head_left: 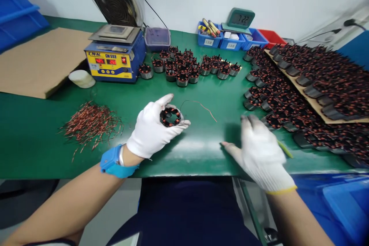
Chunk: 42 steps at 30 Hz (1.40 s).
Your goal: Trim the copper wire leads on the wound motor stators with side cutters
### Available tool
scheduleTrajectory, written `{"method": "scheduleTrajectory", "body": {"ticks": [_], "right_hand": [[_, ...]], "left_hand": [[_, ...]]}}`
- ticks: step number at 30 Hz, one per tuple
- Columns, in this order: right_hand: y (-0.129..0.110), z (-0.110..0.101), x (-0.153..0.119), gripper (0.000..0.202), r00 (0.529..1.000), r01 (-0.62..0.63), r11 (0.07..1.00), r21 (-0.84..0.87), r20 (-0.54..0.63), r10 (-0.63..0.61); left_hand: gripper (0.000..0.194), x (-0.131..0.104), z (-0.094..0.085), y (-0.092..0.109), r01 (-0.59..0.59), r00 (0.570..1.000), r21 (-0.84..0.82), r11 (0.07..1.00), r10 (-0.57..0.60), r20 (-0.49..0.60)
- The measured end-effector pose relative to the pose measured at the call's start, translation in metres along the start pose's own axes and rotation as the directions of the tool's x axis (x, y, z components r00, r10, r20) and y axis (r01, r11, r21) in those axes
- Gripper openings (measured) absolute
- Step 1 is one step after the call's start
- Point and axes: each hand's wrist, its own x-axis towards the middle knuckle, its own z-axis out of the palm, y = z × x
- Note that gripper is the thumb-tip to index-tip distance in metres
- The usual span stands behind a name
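Rear blue bin (210, 42): yel-handled tools (212, 27). Next blue bin (232, 44): white blocks (231, 35). L hand (158, 125) curled round 1 stator (166, 117), mid bench (201, 146). R hand (258, 148) blurred, thumb wide of fingers, can't tell if holding anything; grn strip (285, 149) beside it. Stator rows (291, 121) crowd R side, wire pile (91, 124) L.

From the wearer's head, one camera faces forward and down at the green bench (201, 155), seemingly fairly close.
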Motion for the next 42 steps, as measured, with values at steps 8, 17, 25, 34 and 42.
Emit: {"method": "scheduleTrajectory", "body": {"ticks": [8, 17, 25, 34, 42], "right_hand": [[-0.105, 0.001, 0.036, 0.105, 0.773, 0.570, 0.676, 0.468, -0.025, -0.634], [-0.069, -0.017, 0.018, 0.048, 0.897, -0.322, 0.593, 0.738, 0.438, -0.058], [-0.082, -0.010, 0.023, 0.028, 0.980, -0.005, 0.785, 0.620, 0.158, -0.118], [-0.049, -0.030, 0.027, 0.024, 0.776, 0.231, 0.793, 0.563, 0.386, -0.500], [-0.074, -0.010, 0.049, 0.027, 0.940, -0.041, 0.633, 0.773, 0.245, -0.237]], "left_hand": [[0.086, 0.000, -0.018, 0.006, -0.132, 0.991, 0.221, 0.966, 0.137, -0.006], [0.093, -0.004, 0.001, 0.021, -0.082, 0.936, 0.340, 0.937, -0.045, 0.350], [0.088, -0.005, -0.003, 0.020, -0.017, 0.880, 0.169, 0.986, -0.065, 0.471], [0.095, -0.004, -0.003, 0.018, -0.046, 0.841, 0.072, 0.996, 0.000, 0.541], [0.103, 0.002, -0.007, 0.016, -0.010, 0.813, 0.086, 0.996, -0.042, 0.581]]}}
